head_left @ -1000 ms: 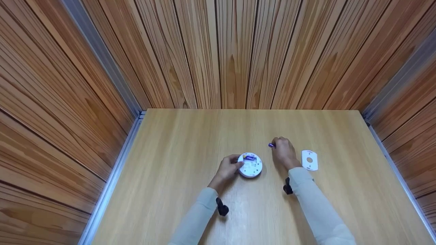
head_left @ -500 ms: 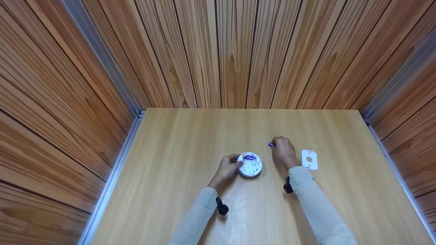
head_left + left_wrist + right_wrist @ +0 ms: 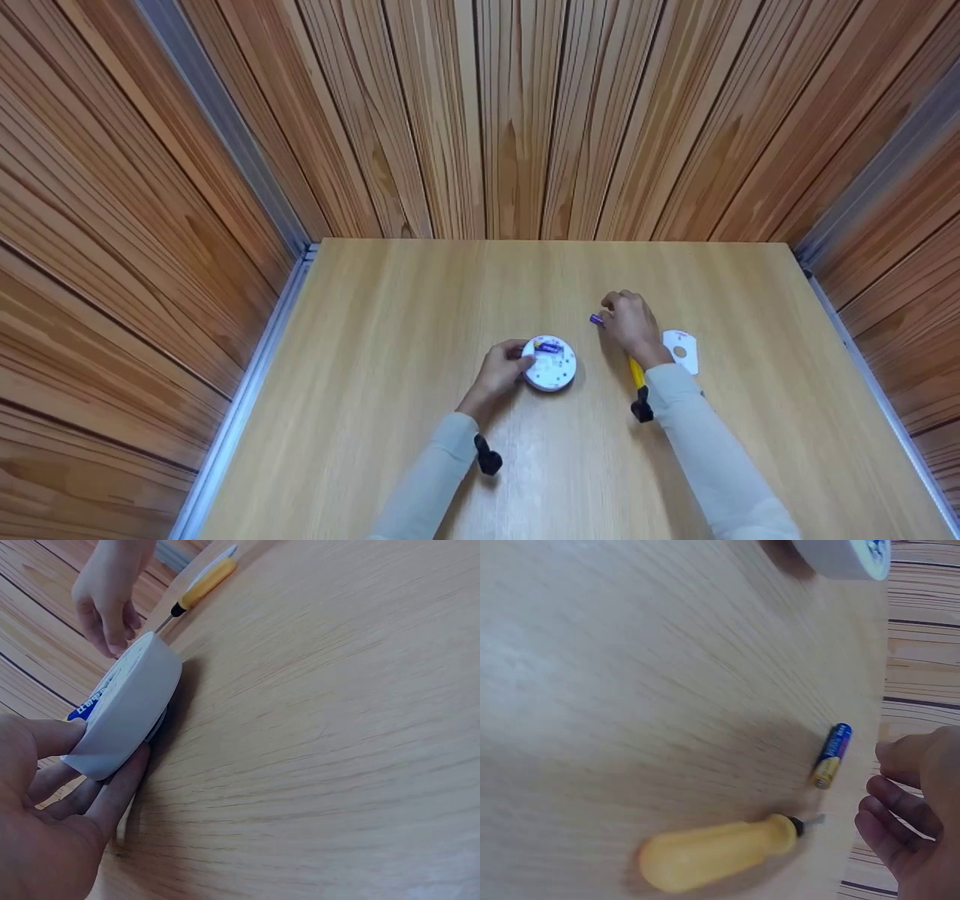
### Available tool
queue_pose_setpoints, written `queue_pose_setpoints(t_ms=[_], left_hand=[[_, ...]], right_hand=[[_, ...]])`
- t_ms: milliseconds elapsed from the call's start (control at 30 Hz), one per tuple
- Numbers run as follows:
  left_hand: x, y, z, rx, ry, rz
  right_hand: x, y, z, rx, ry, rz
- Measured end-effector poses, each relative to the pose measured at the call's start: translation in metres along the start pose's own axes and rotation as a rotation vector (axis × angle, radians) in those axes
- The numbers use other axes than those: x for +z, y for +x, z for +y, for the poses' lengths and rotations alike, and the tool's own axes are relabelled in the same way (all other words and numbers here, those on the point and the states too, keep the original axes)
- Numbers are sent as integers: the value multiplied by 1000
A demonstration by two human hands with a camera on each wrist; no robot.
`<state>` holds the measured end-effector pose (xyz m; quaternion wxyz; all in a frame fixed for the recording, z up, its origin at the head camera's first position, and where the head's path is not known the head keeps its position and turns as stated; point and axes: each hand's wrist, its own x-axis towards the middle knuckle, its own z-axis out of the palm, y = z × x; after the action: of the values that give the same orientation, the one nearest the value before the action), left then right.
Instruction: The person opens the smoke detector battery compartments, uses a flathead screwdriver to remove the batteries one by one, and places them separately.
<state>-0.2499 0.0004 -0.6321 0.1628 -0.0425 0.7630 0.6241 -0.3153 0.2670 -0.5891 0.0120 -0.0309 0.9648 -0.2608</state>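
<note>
My left hand grips a round white smoke detector by its left edge, thumb on the upper face and fingers beneath, as the left wrist view shows. In its upper face sits a blue battery. The detector is tilted over the table. A loose blue and gold battery lies on the tabletop. Beside it, my right hand holds nothing; its fingers are loosely bent and apart from the battery in the right wrist view. Partly under the right wrist lies a yellow-handled screwdriver.
A flat white mounting plate with a round hole lies right of my right wrist. The wooden tabletop is bordered by metal rails and wood-panelled walls. Black wrist cameras hang from both sleeves.
My right hand has let go of the loose battery and shifted slightly up and right, exposing the yellow screwdriver handle. My left hand keeps its hold on the smoke detector, nearly still.
</note>
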Motion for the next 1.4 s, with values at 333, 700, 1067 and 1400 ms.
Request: queue_pose_setpoints(t_ms=[333,700,1067,1400], left_hand=[[-1,1,2,-16,-19,-3],[1,0,2,-45,-25,-4],[1,0,2,-43,-24,-15],[1,1,4,-52,-21,-5]], right_hand=[[-17,-1,-14,-91,4,29],[-25,-9,-37,-232,-4,97],[-27,-18,-62,-343,-9,118],[-27,-26,-80,-405,-14,94]])
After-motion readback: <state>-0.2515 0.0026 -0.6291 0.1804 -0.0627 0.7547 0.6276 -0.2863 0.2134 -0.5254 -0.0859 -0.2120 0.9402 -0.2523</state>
